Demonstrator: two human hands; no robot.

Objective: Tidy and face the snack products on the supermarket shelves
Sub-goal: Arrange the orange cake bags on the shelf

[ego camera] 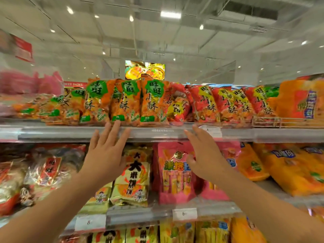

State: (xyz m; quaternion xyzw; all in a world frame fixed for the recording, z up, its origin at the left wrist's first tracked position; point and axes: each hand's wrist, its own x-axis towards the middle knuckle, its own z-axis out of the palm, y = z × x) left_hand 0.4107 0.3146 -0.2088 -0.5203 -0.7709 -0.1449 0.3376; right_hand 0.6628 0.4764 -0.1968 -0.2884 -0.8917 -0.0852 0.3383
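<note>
Both hands up at the top shelf edge (pixel 157 133), neither holding anything; left hand (pixel 105 151) has fingers straight and spread, tips just touching the base of the orange bags with green labels (pixel 135 102); right hand (pixel 204 153) is also relaxed and apart, fingertips at the shelf lip below the red bags (pixel 226 104).

Stock state on the top shelf: orange bags in the middle stand upright and face out; the ones further left (pixel 52 109) are slumped and lying flat; 1 red bag (pixel 177 106) at the seam between orange and red is tipped sideways with its label skewed; red bags to the right lean but face forward.

Shelf below holds yellow cracker packs (pixel 135 172), pink packs (pixel 173 172) and orange packs (pixel 289 165), all roughly faced; frame is motion-blurred at the edges so detail there is unclear.

Read: reach phase, top shelf is the one being worked, no bag gripped yet.

Next move likely needs: pinch the tipped red bag near its top, stand it up, label forward, flush with the row; then pull the slumped left bags upright to the lip; light grip, bags are puffy and will slide or topple neighbours.
</note>
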